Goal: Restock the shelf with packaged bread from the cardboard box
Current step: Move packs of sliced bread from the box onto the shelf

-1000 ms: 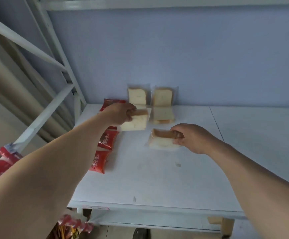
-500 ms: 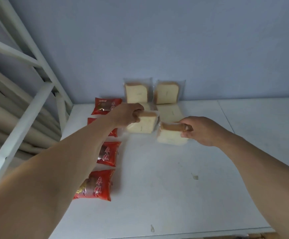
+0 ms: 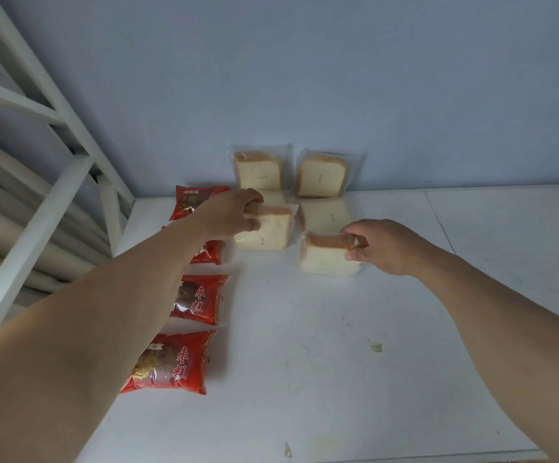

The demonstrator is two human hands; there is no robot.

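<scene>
Left hand (image 3: 229, 213) grips a bread pack (image 3: 266, 230) on the shelf (image 3: 338, 362); right hand (image 3: 383, 247) pinches another loaf (image 3: 326, 257) at its 3 o'clock. The left forearm hides part of the red packets (image 3: 198, 299).

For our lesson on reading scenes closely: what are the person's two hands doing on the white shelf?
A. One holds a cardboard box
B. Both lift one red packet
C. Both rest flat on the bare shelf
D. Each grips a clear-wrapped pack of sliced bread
D: the left hand grips one bread pack and the right hand grips another.
</scene>
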